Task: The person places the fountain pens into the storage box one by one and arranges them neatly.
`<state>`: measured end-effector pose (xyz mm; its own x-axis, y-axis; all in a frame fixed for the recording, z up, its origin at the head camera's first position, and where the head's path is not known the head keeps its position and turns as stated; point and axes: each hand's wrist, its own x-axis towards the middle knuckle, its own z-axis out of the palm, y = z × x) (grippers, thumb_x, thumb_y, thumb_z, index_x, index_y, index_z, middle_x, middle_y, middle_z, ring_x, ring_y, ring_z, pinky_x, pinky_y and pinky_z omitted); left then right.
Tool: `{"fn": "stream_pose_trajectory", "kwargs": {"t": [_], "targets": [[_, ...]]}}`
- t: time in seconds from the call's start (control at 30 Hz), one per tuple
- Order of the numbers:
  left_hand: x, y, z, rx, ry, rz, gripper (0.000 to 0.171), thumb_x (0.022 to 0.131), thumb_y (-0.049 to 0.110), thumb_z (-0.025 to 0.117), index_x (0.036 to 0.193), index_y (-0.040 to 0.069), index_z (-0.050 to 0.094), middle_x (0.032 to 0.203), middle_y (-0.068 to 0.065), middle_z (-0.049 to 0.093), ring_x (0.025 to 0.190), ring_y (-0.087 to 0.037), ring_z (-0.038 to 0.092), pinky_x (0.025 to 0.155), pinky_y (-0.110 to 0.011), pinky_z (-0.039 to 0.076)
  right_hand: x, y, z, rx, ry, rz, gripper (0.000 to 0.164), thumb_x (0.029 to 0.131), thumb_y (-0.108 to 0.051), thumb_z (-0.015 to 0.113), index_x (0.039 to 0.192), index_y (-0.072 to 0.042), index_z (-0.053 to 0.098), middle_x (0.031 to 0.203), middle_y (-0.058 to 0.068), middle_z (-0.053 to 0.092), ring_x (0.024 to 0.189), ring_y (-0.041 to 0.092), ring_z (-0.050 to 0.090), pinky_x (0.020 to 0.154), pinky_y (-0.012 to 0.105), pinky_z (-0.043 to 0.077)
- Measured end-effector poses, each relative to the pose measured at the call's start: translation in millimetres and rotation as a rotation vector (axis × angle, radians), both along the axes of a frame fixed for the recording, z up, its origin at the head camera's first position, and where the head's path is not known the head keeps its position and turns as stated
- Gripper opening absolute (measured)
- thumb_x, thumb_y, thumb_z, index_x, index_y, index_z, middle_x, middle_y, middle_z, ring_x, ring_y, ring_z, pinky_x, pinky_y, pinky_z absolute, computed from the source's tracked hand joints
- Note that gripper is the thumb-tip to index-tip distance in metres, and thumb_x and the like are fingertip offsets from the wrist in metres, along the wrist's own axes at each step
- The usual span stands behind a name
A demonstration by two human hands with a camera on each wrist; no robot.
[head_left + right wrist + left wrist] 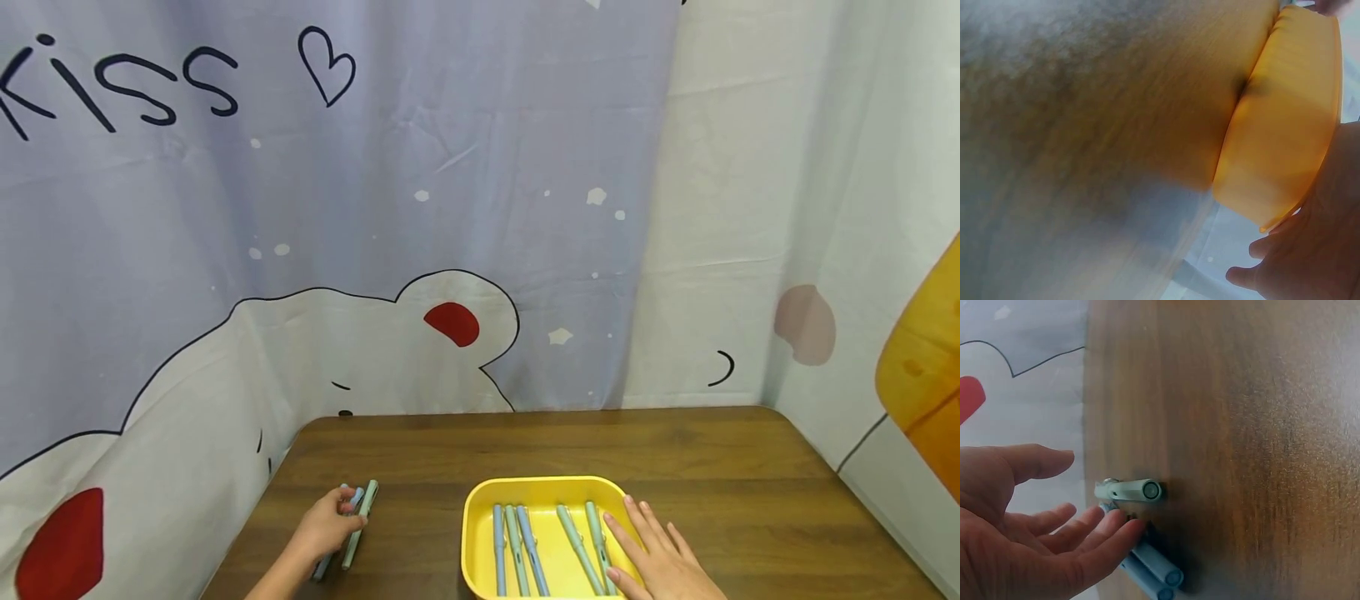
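On the left of the table, my left hand point(327, 523) is over a few capped pens, fingers spread from the thumb. A pale green pen point(352, 547) lies by its fingertips, and two blue pens point(1159, 565) lie partly under the fingers. In the left wrist view the thumb stands apart from the green pen. My right hand point(660, 560) rests with straight fingers on the right rim of a yellow tray point(470, 533). Inside the tray lie blue pens point(499, 550) and green pens point(576, 546), in a left group and a right group.
A brown wooden table point(420, 450) carries everything. Behind it and along its sides hangs a printed curtain point(525, 208) with cartoon shapes. The tray's outer wall point(1279, 119) fills the right part of the right wrist view.
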<state>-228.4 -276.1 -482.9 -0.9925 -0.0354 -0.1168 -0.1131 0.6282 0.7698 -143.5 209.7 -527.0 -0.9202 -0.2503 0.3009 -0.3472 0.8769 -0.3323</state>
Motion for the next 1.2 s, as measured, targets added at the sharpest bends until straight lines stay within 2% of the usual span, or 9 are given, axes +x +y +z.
{"fn": "stream_pose_trajectory", "kwargs": {"t": [0.1,0.2,0.33,0.47,0.6,0.7,0.83,1.03,1.2], "targets": [[0.0,1.4,-2.5,-0.049,0.018,-0.009,0.057,0.086,0.008,0.074,0.134,-0.012,0.050,0.118,-0.027,0.064,0.105,-0.042,0.063,0.077,-0.046,0.058,0.2,-0.2,0.0,0.001,-0.003,-0.003,0.063,0.097,-0.052,0.061,0.150,-0.020,0.050,0.159,0.016,0.040,0.143,0.043,0.039,0.105,0.070,0.034],[-2.5,3.8,-5.5,-0.155,0.038,-0.019,0.059,0.084,0.012,0.075,0.133,-0.011,0.053,0.117,-0.026,0.067,0.109,-0.045,0.063,0.086,-0.052,0.055,0.5,-0.1,-0.4,0.006,0.004,-0.005,0.063,0.097,-0.052,0.061,0.150,-0.021,0.050,0.159,0.015,0.040,0.142,0.042,0.040,0.105,0.070,0.034],[-8.5,9.1,-11.7,-0.304,0.064,-0.034,0.062,0.082,0.016,0.077,0.133,-0.010,0.054,0.115,-0.027,0.069,0.103,-0.045,0.067,0.080,-0.052,0.055,0.2,0.2,-0.3,0.003,0.007,-0.002,0.063,0.097,-0.052,0.061,0.150,-0.021,0.050,0.159,0.016,0.040,0.142,0.043,0.039,0.105,0.070,0.034],[-12.6,14.5,-17.4,-0.383,0.075,-0.046,0.066,0.080,0.016,0.079,0.134,-0.012,0.053,0.120,-0.032,0.065,0.101,-0.047,0.065,0.078,-0.054,0.055,-0.6,0.4,0.5,-0.007,-0.010,0.002,0.063,0.098,-0.052,0.060,0.151,-0.020,0.050,0.160,0.016,0.038,0.143,0.043,0.038,0.106,0.071,0.033],[-15.5,17.7,-22.3,-0.450,0.080,-0.054,0.068,0.080,0.015,0.083,0.133,-0.015,0.053,0.133,-0.040,0.053,0.117,-0.055,0.057,0.090,-0.061,0.051,-0.7,0.1,-0.7,-0.002,0.000,-0.001,0.063,0.097,-0.052,0.061,0.150,-0.020,0.050,0.159,0.017,0.040,0.142,0.043,0.039,0.105,0.071,0.034],[-17.4,18.9,-25.2,-0.472,0.073,-0.067,0.067,0.082,0.012,0.082,0.133,-0.018,0.050,0.143,-0.042,0.042,0.131,-0.057,0.044,0.100,-0.066,0.044,-0.3,-0.3,-2.7,0.006,0.023,-0.007,0.064,0.095,-0.052,0.064,0.149,-0.021,0.051,0.157,0.017,0.042,0.140,0.044,0.041,0.104,0.070,0.036],[-18.6,20.9,-26.3,-0.480,0.072,-0.075,0.062,0.082,0.006,0.078,0.133,-0.017,0.052,0.145,-0.041,0.040,0.139,-0.056,0.035,0.106,-0.069,0.036,-0.9,-0.5,-4.6,0.008,0.037,-0.012,0.064,0.094,-0.052,0.065,0.149,-0.021,0.052,0.156,0.017,0.043,0.140,0.044,0.042,0.103,0.070,0.037],[-17.8,21.4,-27.3,-0.483,0.104,-0.062,0.056,0.077,0.009,0.076,0.126,-0.012,0.060,0.134,-0.037,0.055,0.130,-0.056,0.046,0.097,-0.070,0.044,-2.1,-0.7,-3.2,-0.007,-0.008,-0.006,0.065,0.096,-0.054,0.062,0.150,-0.020,0.050,0.158,0.018,0.039,0.142,0.044,0.040,0.103,0.072,0.035],[-16.6,23.6,-25.2,-0.378,0.157,-0.001,0.059,0.073,0.008,0.073,0.128,-0.009,0.059,0.110,-0.021,0.069,0.104,-0.041,0.065,0.084,-0.058,0.052,-2.0,-0.4,-2.4,-0.011,-0.020,-0.015,0.065,0.096,-0.055,0.062,0.150,-0.020,0.050,0.159,0.019,0.039,0.142,0.044,0.039,0.104,0.073,0.034]]}}
